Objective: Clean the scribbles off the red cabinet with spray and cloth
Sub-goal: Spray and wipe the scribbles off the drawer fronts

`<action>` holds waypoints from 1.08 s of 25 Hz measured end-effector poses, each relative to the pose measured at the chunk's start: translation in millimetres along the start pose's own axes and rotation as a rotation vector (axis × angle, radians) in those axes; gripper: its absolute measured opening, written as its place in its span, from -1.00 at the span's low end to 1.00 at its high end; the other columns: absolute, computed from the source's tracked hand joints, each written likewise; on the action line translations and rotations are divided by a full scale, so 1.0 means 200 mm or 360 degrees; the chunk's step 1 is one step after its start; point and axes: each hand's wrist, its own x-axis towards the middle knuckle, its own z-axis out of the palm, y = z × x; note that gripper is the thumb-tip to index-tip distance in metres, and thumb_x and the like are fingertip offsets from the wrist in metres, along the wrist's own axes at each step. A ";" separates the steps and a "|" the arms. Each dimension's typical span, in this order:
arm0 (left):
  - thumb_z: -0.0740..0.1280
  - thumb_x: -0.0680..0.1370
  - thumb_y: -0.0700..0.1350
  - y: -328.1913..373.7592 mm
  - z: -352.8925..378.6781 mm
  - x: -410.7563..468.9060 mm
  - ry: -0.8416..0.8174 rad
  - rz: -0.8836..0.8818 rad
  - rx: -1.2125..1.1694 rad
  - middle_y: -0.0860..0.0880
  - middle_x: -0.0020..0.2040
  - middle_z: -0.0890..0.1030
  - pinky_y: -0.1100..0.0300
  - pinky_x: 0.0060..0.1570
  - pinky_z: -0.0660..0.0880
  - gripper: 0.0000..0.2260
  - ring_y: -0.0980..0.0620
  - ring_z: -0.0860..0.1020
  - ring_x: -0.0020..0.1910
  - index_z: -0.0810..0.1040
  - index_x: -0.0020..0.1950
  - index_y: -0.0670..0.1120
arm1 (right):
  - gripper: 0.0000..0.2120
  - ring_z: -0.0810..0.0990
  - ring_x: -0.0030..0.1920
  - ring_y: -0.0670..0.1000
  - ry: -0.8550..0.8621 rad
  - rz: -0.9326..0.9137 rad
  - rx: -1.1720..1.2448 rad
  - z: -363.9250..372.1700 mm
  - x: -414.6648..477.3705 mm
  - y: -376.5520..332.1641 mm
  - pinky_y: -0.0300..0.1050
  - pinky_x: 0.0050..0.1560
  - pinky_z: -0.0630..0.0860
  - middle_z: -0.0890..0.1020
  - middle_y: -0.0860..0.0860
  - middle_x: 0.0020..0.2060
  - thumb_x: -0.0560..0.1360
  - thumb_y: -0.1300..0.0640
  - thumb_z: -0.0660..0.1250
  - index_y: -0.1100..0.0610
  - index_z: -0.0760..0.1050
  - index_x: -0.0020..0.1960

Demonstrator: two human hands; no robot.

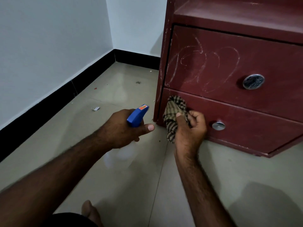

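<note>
A: Bare foot [89, 212] at bottom edge. Left hand [121, 128]?
B: Grips spray bottle [136, 115], blue head; body blurred, maybe clear.
A: Right hand [190, 128]?
B: Bunches checked cloth [175, 112] against lower drawer [254, 118] of red cabinet [229, 12]; scribbles [205, 63] on upper drawer [275, 59].

- We see two white walls [49, 46] meeting in a corner, with a black skirting board [54, 102] along their foot.
- Pale beige floor tiles [124, 185] carry a paper scrap [95, 109] and small specks.
- The red cabinet [278, 63] stands on the floor near the far wall.
- The light is dim, the shadows soft.
</note>
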 end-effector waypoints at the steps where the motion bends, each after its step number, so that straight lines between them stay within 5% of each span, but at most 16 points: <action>1: 0.33 0.43 0.35 0.00 0.00 0.00 0.0002 0.0011 0.0028 0.02 -0.23 0.70 0.29 -0.27 0.45 -0.54 0.15 0.65 -0.27 0.53 -0.01 -0.04 | -0.81 0.71 -0.07 0.05 0.0035 0.0040 -0.0017 -0.01 -0.01 0.02 0.17 0.06 0.67 0.74 0.04 -0.06 0.44 0.13 0.52 -0.03 0.56 -0.03; 8: 0.30 0.35 0.39 0.02 -0.02 -0.01 0.0151 0.0072 -0.0079 0.03 -0.17 0.66 0.31 -0.27 0.51 -0.48 0.19 0.64 -0.28 0.49 0.03 -0.01 | -0.79 0.74 -0.01 0.14 0.0078 0.0188 -0.0084 -0.03 -0.04 0.10 0.19 0.07 0.69 0.76 0.05 -0.02 0.41 0.13 0.52 -0.05 0.58 -0.01; 11: 0.29 0.33 0.43 0.04 -0.03 -0.02 0.0249 0.0102 -0.0201 0.03 -0.20 0.66 0.45 -0.36 0.40 -0.47 0.25 0.63 -0.31 0.50 -0.01 0.00 | -0.78 0.74 -0.01 0.14 0.0065 0.0264 -0.0128 -0.04 -0.04 0.12 0.23 0.07 0.69 0.75 0.07 -0.01 0.44 0.18 0.53 0.00 0.59 0.04; 17: 0.26 0.33 0.43 0.05 -0.04 -0.02 0.0374 0.0145 -0.0128 0.04 -0.13 0.63 0.32 -0.24 0.38 -0.45 0.09 0.59 -0.15 0.47 0.05 0.02 | -0.75 0.75 -0.02 0.13 -0.0001 0.0329 -0.0047 -0.02 -0.02 0.10 0.18 0.09 0.70 0.77 0.03 -0.05 0.34 0.06 0.51 -0.05 0.59 0.00; 23: 0.29 0.31 0.43 0.10 -0.04 -0.06 0.0380 0.0109 -0.0248 0.05 -0.20 0.66 0.33 -0.30 0.40 -0.45 0.20 0.63 -0.28 0.51 0.02 0.01 | -0.63 0.74 0.01 0.12 -0.0097 0.0566 0.0163 -0.04 0.01 0.06 0.04 0.01 0.68 0.75 0.10 0.04 0.47 0.26 0.54 0.10 0.54 0.23; 27: 0.36 0.36 0.38 0.18 -0.04 -0.08 0.0362 0.0093 -0.0320 0.04 -0.27 0.68 0.48 -0.42 0.40 -0.55 0.22 0.63 -0.34 0.52 -0.05 0.02 | -0.41 0.73 0.08 0.09 -0.0162 0.0691 0.0241 -0.06 -0.03 0.02 0.04 0.06 0.68 0.71 0.06 0.13 0.42 0.31 0.56 0.03 0.45 0.37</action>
